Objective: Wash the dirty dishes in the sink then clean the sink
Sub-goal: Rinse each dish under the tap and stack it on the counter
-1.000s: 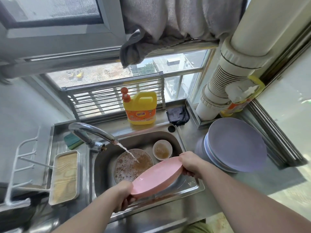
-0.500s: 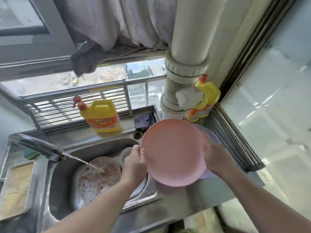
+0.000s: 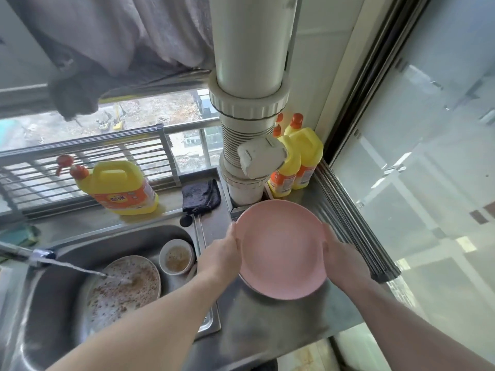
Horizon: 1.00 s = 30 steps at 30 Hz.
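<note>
Now | pipe point(image 3: 247, 62), yellow bottles point(image 3: 297, 162) behind pink plate point(image 3: 281, 250)

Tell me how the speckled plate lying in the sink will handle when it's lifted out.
The speckled plate is probably slippery: tap water is running onto it and residue coats it. It looks rigid, so it should lift flat without flexing. It lies tilted against the sink wall, so a raised edge probably offers a grip.
</note>
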### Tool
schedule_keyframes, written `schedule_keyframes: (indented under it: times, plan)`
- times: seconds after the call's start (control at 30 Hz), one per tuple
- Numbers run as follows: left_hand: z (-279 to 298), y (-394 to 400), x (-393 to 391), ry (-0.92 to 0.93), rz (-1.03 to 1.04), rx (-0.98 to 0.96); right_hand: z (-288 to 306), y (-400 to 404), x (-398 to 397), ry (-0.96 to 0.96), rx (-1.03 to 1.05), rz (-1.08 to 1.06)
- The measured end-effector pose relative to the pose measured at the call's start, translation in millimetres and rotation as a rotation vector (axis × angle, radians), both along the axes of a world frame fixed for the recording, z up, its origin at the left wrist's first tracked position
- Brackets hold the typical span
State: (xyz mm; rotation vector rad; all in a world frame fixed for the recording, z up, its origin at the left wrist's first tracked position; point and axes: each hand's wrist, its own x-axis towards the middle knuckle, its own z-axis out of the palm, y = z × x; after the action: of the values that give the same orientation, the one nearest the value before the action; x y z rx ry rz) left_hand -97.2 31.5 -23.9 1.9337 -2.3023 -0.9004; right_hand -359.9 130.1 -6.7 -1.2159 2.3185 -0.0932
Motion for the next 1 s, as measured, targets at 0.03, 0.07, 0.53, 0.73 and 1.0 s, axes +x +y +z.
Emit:
schedule_keyframes:
  times: [0.03, 0.07, 0.53, 0.73, 1.0]
  plan:
    - [-5, -2, -1, -0.021, -0.016, -0.008, -3, 0, -1, -0.006, -0.007, -0.002]
    - [-8, -3, 0, -0.030, -0.027, -0.007, -4, 0, -2, -0.008, -0.016, -0.001]
    - [-79, 39, 210, 0.096, 0.406, 0.170, 34, -71, 194, -0.296, -0.637, 0.321]
    - [-129, 21, 332, -0.213, 0.451, 0.527, -62, -110, 338, -0.405, -0.065, 0.480]
    - [-176, -5, 387, -0.030, 0.829, 0.604, -195, -135, 411, -0.027, 0.319, 0.751]
